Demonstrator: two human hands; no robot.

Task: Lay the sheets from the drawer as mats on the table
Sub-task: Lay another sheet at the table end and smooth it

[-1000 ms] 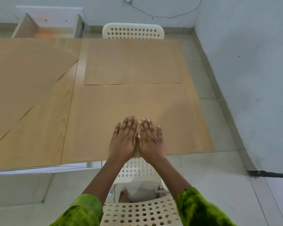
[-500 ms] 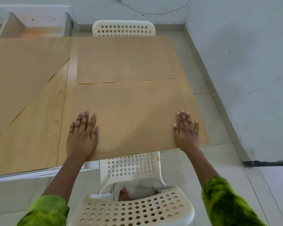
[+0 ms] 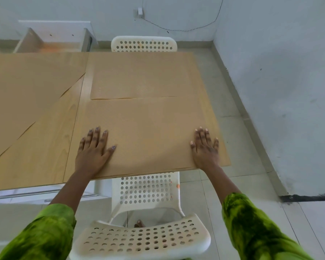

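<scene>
A single head-worn camera looks forward and steeply down, close over the near edge of the table (image 3: 38, 162).

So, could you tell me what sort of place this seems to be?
Probably a plain dining or work room indoors: a wooden table with perforated white plastic chairs at both sides, tiled floor, and bare painted walls with a trailing wire.

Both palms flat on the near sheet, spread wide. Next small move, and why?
Probably lift both hands off and go for another sheet. The left hand and right hand lie flat near the side edges of the near sheet, which looks smooth and roughly square to the table edge. Bare wood remains left of it, and the angled sheet there sits skewed.
</scene>
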